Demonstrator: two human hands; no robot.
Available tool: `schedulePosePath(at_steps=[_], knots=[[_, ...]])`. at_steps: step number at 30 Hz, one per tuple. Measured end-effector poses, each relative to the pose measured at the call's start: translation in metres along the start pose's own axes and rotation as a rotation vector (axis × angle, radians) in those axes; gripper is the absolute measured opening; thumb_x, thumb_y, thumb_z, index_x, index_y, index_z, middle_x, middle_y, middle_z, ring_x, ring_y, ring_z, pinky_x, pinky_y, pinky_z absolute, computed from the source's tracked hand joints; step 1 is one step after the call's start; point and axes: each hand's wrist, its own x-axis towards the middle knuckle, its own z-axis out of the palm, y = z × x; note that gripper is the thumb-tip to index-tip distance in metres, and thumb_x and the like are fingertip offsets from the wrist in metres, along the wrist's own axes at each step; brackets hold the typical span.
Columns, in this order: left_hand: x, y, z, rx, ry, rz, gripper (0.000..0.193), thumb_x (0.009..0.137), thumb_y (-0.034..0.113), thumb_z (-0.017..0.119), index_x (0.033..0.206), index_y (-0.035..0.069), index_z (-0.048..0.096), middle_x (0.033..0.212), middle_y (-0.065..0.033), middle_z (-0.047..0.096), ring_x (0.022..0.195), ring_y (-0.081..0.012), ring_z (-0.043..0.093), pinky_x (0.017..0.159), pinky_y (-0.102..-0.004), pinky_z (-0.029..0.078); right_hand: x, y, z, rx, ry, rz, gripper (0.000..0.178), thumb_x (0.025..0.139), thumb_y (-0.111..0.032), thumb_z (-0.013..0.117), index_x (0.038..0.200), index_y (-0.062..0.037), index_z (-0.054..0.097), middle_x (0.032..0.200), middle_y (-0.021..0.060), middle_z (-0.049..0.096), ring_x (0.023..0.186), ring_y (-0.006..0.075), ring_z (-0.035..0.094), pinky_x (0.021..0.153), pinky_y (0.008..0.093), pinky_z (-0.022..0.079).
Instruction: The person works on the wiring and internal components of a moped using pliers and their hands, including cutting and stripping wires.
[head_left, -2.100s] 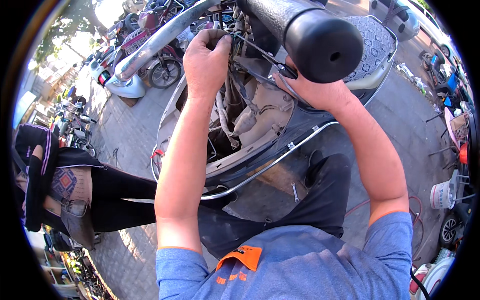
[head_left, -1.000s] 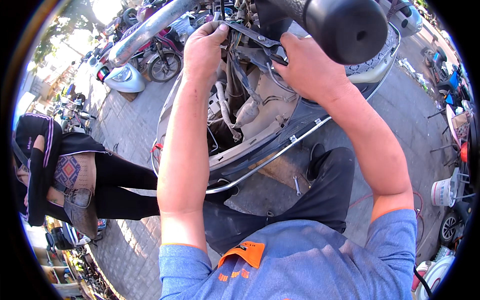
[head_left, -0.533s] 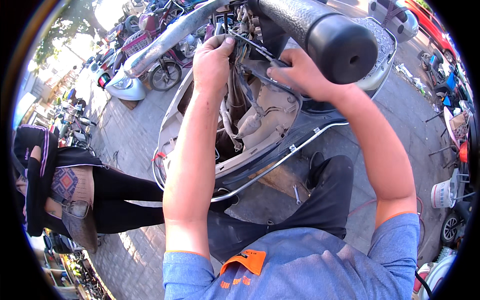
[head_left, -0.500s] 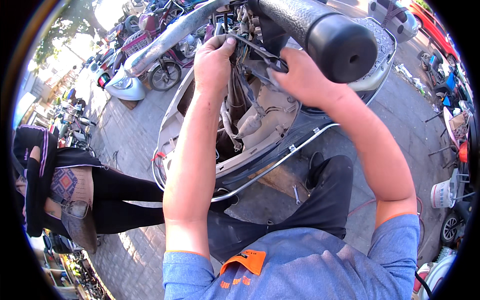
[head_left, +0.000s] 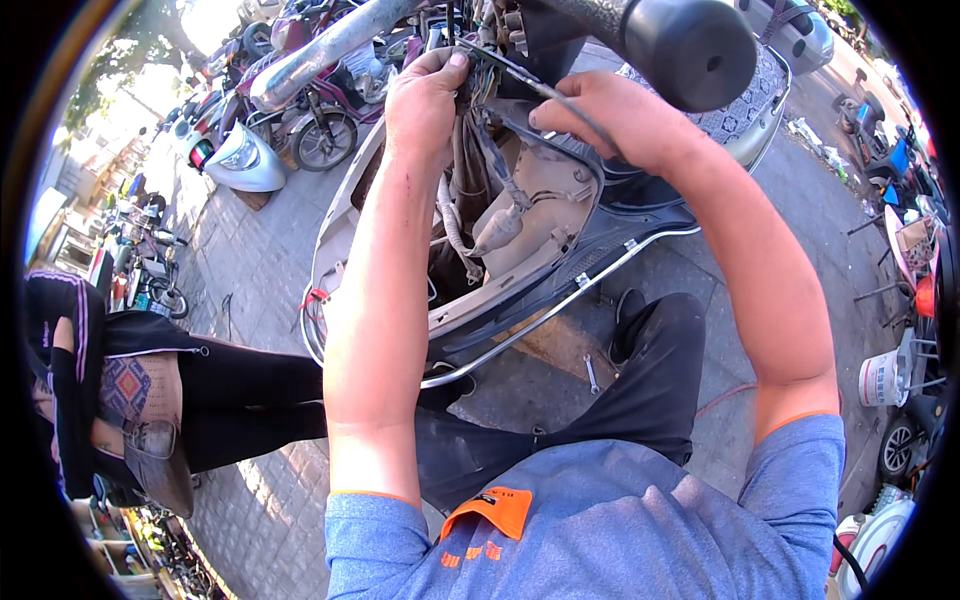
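Note:
My left hand (head_left: pixel 422 100) is closed in a pinch at the top of the opened scooter front (head_left: pixel 470 325), beside a bundle of thin wires (head_left: pixel 487 82). What lies between its thumb and fingers is too small to make out. My right hand (head_left: pixel 625 118) grips a long, slim grey tool (head_left: pixel 528 80), its kind unclear. The tool slants up and left, and its far end reaches my left thumb. Below the hands, a corrugated cable sleeve (head_left: pixel 452 225) and a taped connector (head_left: pixel 498 230) hang inside the beige shell.
A black handlebar grip (head_left: pixel 690 55) juts out above my right hand, and a bare metal bar (head_left: pixel 330 55) crosses at upper left. A wrench (head_left: pixel 592 373) lies on the paving by my foot. Someone in black trousers (head_left: pixel 255 400) is at left. Parked scooters (head_left: pixel 235 160) stand behind.
My right hand has shifted slightly right and up, and the tool has turned in it: its spread dark handles no longer show. My left hand keeps its pinch. The view has shifted a little.

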Motion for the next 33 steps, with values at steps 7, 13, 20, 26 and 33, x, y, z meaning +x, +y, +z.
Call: schedulePosePath(at_steps=[7,13,20,26,33], knots=[[0.001,0.001,-0.002,0.031,-0.025,-0.023,0.017,0.108,0.012,0.065,0.115,0.001,0.076,0.098,-0.0032,0.076,0.084,-0.0108,0.069,0.078,-0.0274,0.056,0.008,0.011,-0.007,0.618,-0.12,0.179,0.033,0.094,-0.034,0.079,0.081,-0.008,0.063,0.063,-0.004,0.051,0.046,0.0028,0.043,0.042,0.0207,0.03],[0.004,0.008,0.003,0.143,-0.013,-0.056,0.018,0.108,0.012,0.065,0.118,0.001,0.076,0.099,-0.0025,0.076,0.085,-0.0103,0.068,0.077,-0.0282,0.055,0.016,0.019,-0.02,0.858,-0.285,0.283,0.03,0.095,-0.032,0.08,0.084,-0.0061,0.068,0.062,-0.0025,0.063,0.044,0.001,0.056,0.037,0.0127,0.038],[0.02,0.005,0.004,0.111,0.009,-0.071,0.017,0.109,0.012,0.065,0.115,0.001,0.075,0.098,-0.0028,0.075,0.082,-0.0103,0.068,0.074,-0.0275,0.056,0.018,0.017,-0.008,-0.498,0.132,-0.312,0.035,0.094,-0.035,0.067,0.098,-0.0008,0.072,0.091,0.0197,0.076,0.088,0.038,0.074,0.08,0.0438,0.061],[0.016,0.002,0.006,0.046,-0.007,-0.031,0.016,0.108,0.011,0.064,0.116,0.001,0.074,0.097,-0.0036,0.076,0.081,-0.0113,0.07,0.074,-0.0266,0.057,-0.001,-0.001,0.015,-0.632,0.348,-0.088,0.04,0.096,-0.037,0.066,0.106,0.0005,0.077,0.1,0.022,0.079,0.099,0.0399,0.077,0.09,0.0475,0.062],[0.014,0.004,0.007,-0.021,-0.044,-0.084,0.017,0.109,0.01,0.063,0.117,0.0,0.074,0.097,-0.0051,0.077,0.081,-0.0133,0.072,0.072,-0.03,0.061,0.011,0.023,0.007,-0.5,0.344,-0.206,0.039,0.095,-0.038,0.067,0.098,0.0002,0.076,0.091,0.021,0.078,0.089,0.0375,0.077,0.082,0.0435,0.061]])
